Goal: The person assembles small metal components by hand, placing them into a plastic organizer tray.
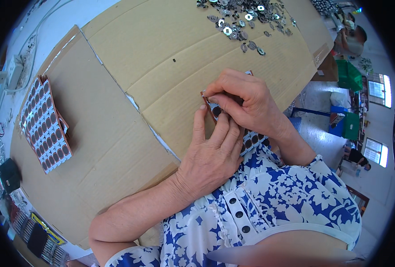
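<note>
A circuit board panel [252, 141], white with rows of dark round spots and reddish-brown edges, lies beneath both hands near the table's front edge. Much of it is hidden by them. My left hand [213, 155] holds it, fingers bent over its near-left part, with the little finger apart at its edge and the thumb out of sight. Over the panel's far-left corner, my right hand [248, 100] pinches thumb and forefinger together. Whatever sits between those fingertips is too small to make out.
Similar panels are stacked [46, 124] at the left. Loose small round metal parts [246, 22] are heaped at the far right on the cardboard-covered table [130, 49]. One tiny dark piece [174, 60] lies alone. Green crates [350, 75] and other people are beyond the table, right.
</note>
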{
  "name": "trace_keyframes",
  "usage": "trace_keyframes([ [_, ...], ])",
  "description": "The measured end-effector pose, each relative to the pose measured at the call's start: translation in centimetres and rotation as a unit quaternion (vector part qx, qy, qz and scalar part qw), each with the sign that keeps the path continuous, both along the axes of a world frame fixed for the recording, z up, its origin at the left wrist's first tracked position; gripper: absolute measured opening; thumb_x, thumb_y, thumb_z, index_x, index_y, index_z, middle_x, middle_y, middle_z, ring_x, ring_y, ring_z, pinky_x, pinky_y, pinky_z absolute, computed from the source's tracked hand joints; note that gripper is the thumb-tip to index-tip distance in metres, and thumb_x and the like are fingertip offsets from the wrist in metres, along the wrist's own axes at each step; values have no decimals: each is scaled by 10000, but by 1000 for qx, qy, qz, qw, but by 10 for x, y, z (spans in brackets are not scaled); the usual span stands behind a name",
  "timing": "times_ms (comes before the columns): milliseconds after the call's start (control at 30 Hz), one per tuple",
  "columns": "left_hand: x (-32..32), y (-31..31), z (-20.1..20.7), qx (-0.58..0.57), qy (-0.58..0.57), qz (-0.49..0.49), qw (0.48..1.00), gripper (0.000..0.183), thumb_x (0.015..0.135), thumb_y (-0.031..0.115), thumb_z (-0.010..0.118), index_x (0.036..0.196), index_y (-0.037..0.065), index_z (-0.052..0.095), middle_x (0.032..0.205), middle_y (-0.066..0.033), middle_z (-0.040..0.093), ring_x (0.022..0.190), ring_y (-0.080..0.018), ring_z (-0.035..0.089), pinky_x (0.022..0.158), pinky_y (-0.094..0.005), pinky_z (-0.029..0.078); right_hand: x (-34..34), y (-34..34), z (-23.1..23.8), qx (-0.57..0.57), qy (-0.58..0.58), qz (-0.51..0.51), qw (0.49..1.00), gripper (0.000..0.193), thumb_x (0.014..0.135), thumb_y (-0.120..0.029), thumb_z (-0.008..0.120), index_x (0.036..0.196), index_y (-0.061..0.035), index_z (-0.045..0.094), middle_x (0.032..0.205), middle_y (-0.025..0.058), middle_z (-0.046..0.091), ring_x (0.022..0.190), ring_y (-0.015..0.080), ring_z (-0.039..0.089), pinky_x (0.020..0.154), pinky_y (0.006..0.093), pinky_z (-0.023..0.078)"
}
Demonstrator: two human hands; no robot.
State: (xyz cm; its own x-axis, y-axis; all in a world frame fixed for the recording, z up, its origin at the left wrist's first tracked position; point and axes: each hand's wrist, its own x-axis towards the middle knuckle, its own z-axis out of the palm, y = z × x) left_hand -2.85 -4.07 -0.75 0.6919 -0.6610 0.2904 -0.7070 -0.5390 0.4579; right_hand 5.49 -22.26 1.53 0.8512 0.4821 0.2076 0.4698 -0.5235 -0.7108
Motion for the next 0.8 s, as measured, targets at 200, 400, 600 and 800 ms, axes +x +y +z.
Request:
trace_keyframes([
  [200, 2, -2, -2, -2, 6, -13, 1000, 637, 948, 413, 746, 1378, -56, 736, 1455, -240, 609, 1496, -420, 497, 1254, -806, 313, -4, 1, -3, 6, 10, -53, 999, 114, 972, 56, 791, 1076, 10, 782, 909, 84, 699, 763, 146, 690, 638, 309, 515],
  [400, -1, -3, 0, -4, 6, -17, 1000, 651, 911, 419, 782, 1358, -53, 746, 1473, -240, 590, 1505, -452, 484, 1262, -829, 293, -5, -8, -5, 17, 3, 6, 1000, 128, 950, 65, 758, 1069, 23, 780, 874, 106, 650, 762, 243, 651, 654, 366, 487],
  [600, -4, -4, -1, -6, 10, -13, 1000, 622, 939, 407, 785, 1346, -63, 752, 1538, -263, 560, 1575, -468, 433, 1269, -850, 253, -15, 5, 2, -6, 33, -77, 996, 125, 949, 62, 757, 1066, 28, 785, 869, 97, 664, 764, 209, 659, 656, 362, 488],
  [800, -1, -4, 2, 8, 15, -14, 1000, 713, 937, 422, 783, 1442, -73, 690, 1511, -268, 580, 1534, -415, 476, 1258, -827, 275, 14, -31, -5, 36, -14, -51, 998, 190, 942, 41, 791, 1130, 18, 806, 917, 67, 695, 768, 172, 656, 673, 333, 498],
])
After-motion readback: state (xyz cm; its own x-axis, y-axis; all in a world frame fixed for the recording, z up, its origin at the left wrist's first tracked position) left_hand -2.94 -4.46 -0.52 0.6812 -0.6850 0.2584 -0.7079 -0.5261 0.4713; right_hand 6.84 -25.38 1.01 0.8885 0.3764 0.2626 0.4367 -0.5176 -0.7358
